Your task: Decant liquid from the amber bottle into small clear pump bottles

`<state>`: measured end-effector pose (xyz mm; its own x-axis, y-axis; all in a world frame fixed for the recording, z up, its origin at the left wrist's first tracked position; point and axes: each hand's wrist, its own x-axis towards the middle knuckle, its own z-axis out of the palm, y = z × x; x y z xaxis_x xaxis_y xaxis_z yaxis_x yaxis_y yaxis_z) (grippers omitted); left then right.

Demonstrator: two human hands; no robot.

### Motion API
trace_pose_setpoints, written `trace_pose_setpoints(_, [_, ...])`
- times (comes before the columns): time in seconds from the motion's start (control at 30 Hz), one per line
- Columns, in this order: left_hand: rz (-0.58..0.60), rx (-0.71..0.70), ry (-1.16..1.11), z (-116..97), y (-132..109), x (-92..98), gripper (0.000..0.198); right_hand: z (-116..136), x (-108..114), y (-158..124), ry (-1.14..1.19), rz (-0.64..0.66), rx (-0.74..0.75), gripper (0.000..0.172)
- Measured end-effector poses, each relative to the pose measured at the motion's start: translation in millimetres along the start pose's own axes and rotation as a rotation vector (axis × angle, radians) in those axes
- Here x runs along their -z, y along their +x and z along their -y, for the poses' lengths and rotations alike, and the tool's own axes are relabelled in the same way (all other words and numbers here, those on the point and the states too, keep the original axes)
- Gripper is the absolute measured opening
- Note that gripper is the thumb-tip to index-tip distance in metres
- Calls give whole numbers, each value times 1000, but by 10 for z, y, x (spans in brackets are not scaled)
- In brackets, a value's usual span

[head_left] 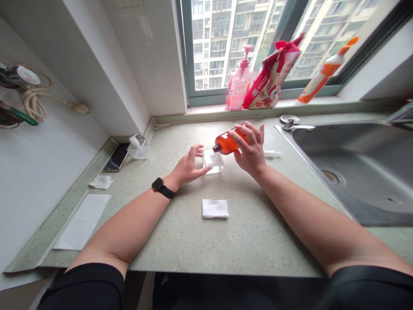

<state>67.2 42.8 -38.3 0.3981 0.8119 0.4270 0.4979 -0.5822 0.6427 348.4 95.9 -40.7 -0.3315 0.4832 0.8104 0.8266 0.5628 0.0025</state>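
Note:
My right hand [250,148] grips an amber bottle [226,143] from the right and tips it, neck down and to the left. The amber bottle's dark mouth is at the small opening of a clear square bottle [213,161] standing on the counter. Whether liquid flows between them is too small to tell. Around the clear bottle's left side, my left hand [190,165] curves, thumb against the front and fingertips at the back edge. Closer to me lies a folded white tissue [215,209]. Behind my right wrist a whitish, slender item [272,153] is partly hidden.
At left are a clear container with a white pump top [139,148], a phone [116,157], a crumpled tissue [101,182] and a flat white sheet [82,221]. A steel sink [355,172] lies right. A pink pump bottle [238,86], red bag [274,77] and orange-white bottle [324,77] line the windowsill.

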Motion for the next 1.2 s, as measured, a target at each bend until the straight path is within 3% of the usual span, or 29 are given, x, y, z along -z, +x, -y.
trace_pose_setpoints(0.6, [-30,-14,50,-3,8,15,79,-22,57,44,10,15,59,91])
trace_pose_setpoints(1.2, [-39,-47,57,11,8,25,79,-91,171,139,39,156,99,89])
